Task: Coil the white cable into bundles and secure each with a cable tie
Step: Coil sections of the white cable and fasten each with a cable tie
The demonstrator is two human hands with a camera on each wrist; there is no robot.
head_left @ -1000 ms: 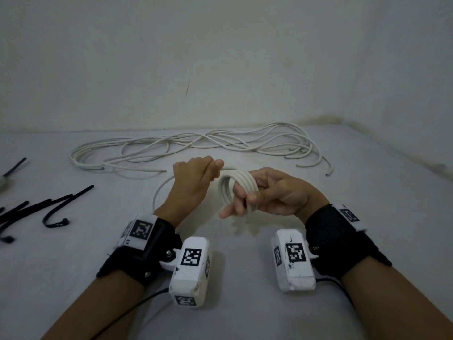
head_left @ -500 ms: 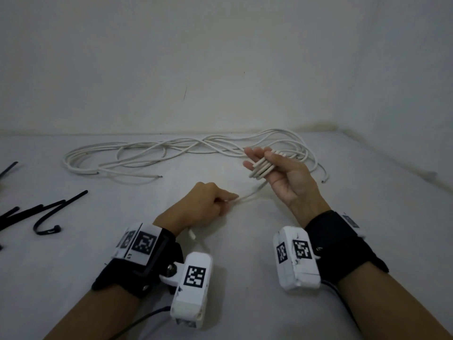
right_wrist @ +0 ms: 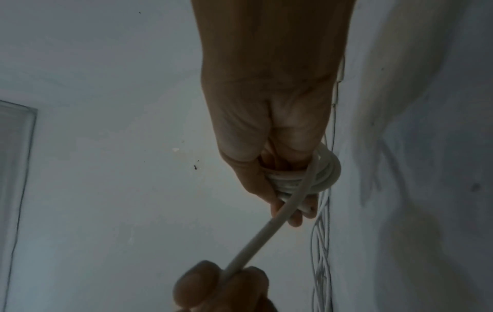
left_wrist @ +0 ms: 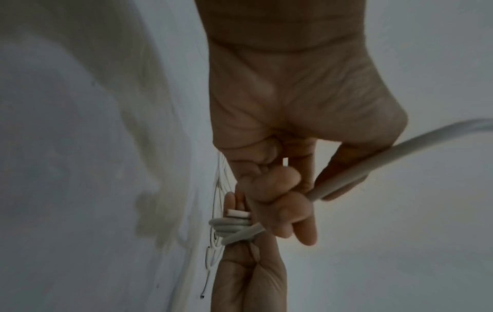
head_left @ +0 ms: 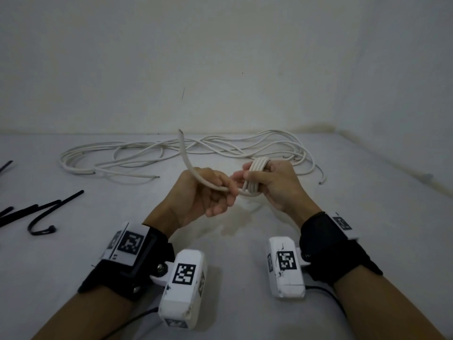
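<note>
Head view: my right hand grips the coil above the bench; my left hand pinches its free tail, loose cable behind, ties left. Left wrist: fingers curl round the tail. Right wrist: fingers clamp the coil.

No readable text anywhere (the wrist units bear only square coded markers).
</note>
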